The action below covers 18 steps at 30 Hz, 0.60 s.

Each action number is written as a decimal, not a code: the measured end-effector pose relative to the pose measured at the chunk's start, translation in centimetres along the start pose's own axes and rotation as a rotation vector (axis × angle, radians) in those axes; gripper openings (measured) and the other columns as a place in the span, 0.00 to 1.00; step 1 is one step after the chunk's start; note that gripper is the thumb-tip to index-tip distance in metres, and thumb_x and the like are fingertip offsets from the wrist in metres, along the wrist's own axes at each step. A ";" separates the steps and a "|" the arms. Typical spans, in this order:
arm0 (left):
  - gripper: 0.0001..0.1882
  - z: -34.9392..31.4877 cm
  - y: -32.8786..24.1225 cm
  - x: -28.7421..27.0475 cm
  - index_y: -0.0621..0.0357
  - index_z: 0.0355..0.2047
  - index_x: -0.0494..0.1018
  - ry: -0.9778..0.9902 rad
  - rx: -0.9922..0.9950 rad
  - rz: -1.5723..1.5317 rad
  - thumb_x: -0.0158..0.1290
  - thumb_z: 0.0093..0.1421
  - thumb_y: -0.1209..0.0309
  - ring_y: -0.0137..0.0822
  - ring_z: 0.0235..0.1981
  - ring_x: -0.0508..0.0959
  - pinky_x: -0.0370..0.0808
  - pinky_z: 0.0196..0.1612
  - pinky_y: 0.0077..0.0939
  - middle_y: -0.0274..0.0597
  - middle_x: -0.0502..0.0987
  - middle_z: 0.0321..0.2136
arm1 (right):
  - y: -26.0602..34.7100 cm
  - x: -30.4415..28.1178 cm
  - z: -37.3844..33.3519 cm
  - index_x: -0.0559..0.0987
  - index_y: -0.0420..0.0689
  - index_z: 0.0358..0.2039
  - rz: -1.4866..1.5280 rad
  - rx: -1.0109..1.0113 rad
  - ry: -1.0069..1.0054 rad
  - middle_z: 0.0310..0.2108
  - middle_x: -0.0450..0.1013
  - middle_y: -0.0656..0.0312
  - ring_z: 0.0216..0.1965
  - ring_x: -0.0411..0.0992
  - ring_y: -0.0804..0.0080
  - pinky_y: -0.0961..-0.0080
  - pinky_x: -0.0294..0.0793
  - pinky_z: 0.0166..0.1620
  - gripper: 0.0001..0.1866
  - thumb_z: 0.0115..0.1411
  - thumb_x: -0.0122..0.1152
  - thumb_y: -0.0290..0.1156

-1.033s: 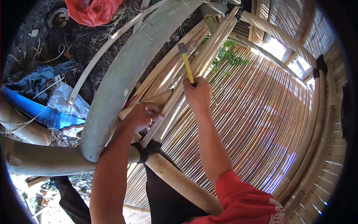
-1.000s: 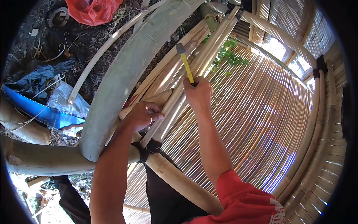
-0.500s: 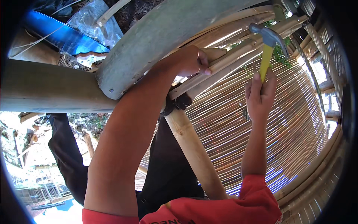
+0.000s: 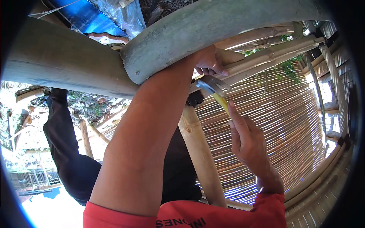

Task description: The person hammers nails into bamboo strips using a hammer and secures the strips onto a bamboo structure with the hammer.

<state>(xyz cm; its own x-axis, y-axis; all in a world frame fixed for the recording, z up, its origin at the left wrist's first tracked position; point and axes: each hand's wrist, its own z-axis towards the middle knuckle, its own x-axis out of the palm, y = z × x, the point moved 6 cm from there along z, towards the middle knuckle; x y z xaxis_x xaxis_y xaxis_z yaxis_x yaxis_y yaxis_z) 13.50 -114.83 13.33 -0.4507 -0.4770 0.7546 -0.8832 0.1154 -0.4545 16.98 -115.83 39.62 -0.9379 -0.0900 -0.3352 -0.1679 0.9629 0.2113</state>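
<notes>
My right hand is closed around the yellow handle of a claw hammer. The hammer's metal head is against or just in front of the lower edge of a split bamboo pole; whether they touch I cannot tell. My left arm reaches up beneath a thick grey-green bamboo pole. On the split pole, close to the hammer head, my left hand rests with its fingers curled over it. Any nail there is hidden. Dark binding wraps the joint atop an upright bamboo post.
Another thick bamboo beam crosses at the left. Behind it lie a blue-bladed handsaw and clear plastic sheeting. A slatted bamboo panel spreads below on the right. My dark-trousered leg hangs at the left.
The hammer has swung down and left from its raised position to the split pole. My left hand keeps its hold there. The whole view has shifted slightly.
</notes>
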 end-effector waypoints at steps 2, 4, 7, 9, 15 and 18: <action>0.27 0.5 0.6 -0.3 0.57 0.36 0.84 -0.015 -0.001 0.006 0.74 0.49 0.47 0.34 0.30 0.83 0.80 0.34 0.30 0.39 0.83 0.27 | 0.4 0.8 0.3 0.62 0.49 0.74 -0.031 0.018 0.092 0.27 0.67 0.60 0.20 0.70 0.69 0.67 0.74 0.22 0.39 0.63 0.61 0.21; 0.33 1.3 1.6 -0.9 0.58 0.35 0.85 -0.101 0.010 0.181 0.75 0.42 0.41 0.34 0.29 0.83 0.78 0.33 0.31 0.41 0.83 0.27 | 1.0 1.3 0.6 0.61 0.50 0.74 0.005 0.004 0.068 0.27 0.67 0.60 0.20 0.70 0.69 0.67 0.74 0.22 0.39 0.63 0.60 0.22; 0.39 0.8 0.5 -1.2 0.58 0.35 0.85 -0.170 -0.006 0.260 0.75 0.35 0.36 0.38 0.29 0.82 0.78 0.34 0.34 0.43 0.84 0.28 | 0.6 2.5 0.5 0.60 0.52 0.75 -0.025 0.019 0.065 0.26 0.65 0.60 0.19 0.70 0.68 0.67 0.74 0.21 0.40 0.63 0.60 0.22; 0.39 0.4 0.3 -1.6 0.58 0.35 0.85 -0.190 -0.036 0.310 0.75 0.35 0.36 0.39 0.29 0.82 0.78 0.34 0.35 0.43 0.84 0.29 | 0.7 2.8 0.7 0.60 0.53 0.75 -0.069 0.031 0.085 0.26 0.65 0.60 0.19 0.69 0.68 0.67 0.74 0.21 0.40 0.63 0.60 0.23; 0.40 -0.1 -0.5 -1.7 0.58 0.34 0.85 -0.189 -0.180 0.395 0.75 0.33 0.35 0.42 0.31 0.82 0.77 0.36 0.38 0.44 0.84 0.30 | 1.1 2.8 0.7 0.60 0.55 0.75 -0.133 0.012 0.009 0.27 0.66 0.58 0.17 0.69 0.67 0.65 0.73 0.19 0.41 0.62 0.60 0.24; 0.41 0.1 0.4 -1.9 0.59 0.36 0.85 -0.190 -0.147 0.410 0.76 0.33 0.36 0.44 0.34 0.83 0.77 0.38 0.40 0.45 0.84 0.30 | 0.2 3.1 1.2 0.61 0.55 0.75 -0.166 0.094 0.196 0.27 0.67 0.58 0.18 0.69 0.68 0.65 0.74 0.19 0.41 0.62 0.60 0.23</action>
<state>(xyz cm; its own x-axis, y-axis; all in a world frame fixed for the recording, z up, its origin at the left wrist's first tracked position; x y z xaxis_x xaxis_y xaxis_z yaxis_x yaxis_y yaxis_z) 14.06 -113.96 11.69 -0.7460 -0.5160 0.4210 -0.6529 0.4426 -0.6146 14.36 -115.57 37.52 -0.9422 -0.2875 -0.1720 -0.3041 0.9493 0.0793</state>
